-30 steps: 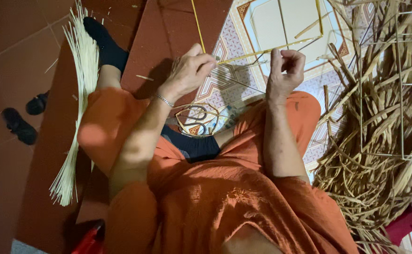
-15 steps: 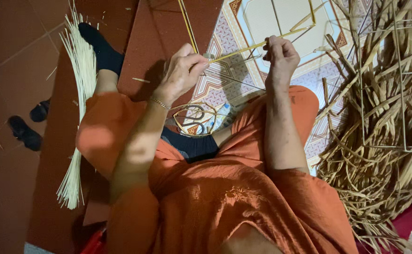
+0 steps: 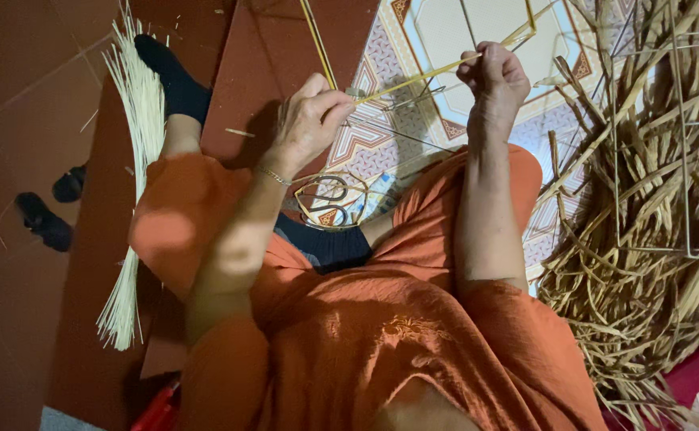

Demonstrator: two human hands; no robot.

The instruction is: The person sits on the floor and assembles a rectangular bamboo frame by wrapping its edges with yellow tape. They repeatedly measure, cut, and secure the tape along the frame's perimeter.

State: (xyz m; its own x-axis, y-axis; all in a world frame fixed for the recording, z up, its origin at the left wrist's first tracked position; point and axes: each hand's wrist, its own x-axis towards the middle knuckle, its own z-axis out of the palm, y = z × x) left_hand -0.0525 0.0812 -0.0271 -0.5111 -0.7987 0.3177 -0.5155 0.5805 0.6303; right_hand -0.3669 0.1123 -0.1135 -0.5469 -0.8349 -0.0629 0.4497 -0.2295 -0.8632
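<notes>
We note the thin yellow bamboo strip [image 3: 429, 76] spanning between left hand [image 3: 309, 120] and right hand [image 3: 495, 78], both pinching it.

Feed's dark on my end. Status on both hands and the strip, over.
Left hand pinching the strip; right hand gripping its other end. Strip taut against a wire frame, above the lap. Scissors on the floor below; dried fibre pile at right.
</notes>
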